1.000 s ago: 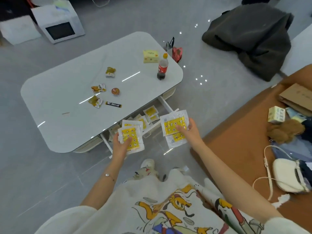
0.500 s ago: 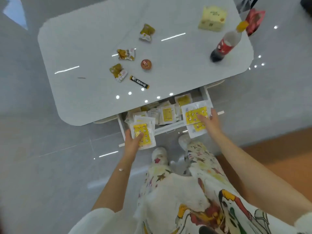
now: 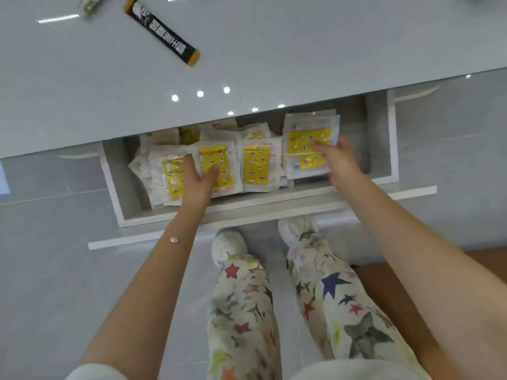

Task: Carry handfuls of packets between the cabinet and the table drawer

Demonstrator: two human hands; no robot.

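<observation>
in the middle of the frame, an open drawer juts out from under the white table top, and both hands are inside it. the left hand holds a white packet with a yellow panel, thumb lying across the yellow print and fingers hidden beneath, so the packet is pinched between them. it lies over the loose heap of similar packets that fills the left and middle of the drawer. the right hand, to the right of centre, grips a small stack of the same packets, thumb pressed on the top one and fingers curled under the right edge; the stack sits at the right end of the heap, tilted a little, with bare drawer floor beyond it. the two hands are well apart, the heap between them.

the table edge overhangs the back of the drawer and hides the far ends of the rear packets. on the table top, at the upper left of the frame, a black stick sachet with yellow ends lies diagonally, and a blurred wrapper is cut off by the top edge. at the lower centre, two legs in star-print trousers and white shoes stand just in front of the drawer front, on grey floor tiles.
</observation>
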